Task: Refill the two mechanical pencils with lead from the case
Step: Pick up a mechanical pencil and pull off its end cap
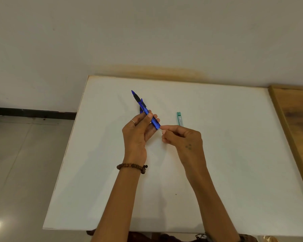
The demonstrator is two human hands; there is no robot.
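My left hand (138, 130) holds a blue mechanical pencil (143, 107) by its rear half, tip pointing up and away to the left. My right hand (180, 137) pinches the pencil's small whitish rear end cap (160, 130) between thumb and forefinger. A second blue pencil (141, 109) lies on the table behind the held one, mostly hidden by it and by my left fingers. The green lead case (180, 119) lies on the white table (234, 154), just right of and beyond my right hand.
A wooden board (294, 123) borders the table on the right. A white wall rises behind the table's far edge, and tiled floor lies off the left edge. A beaded bracelet sits on my left wrist.
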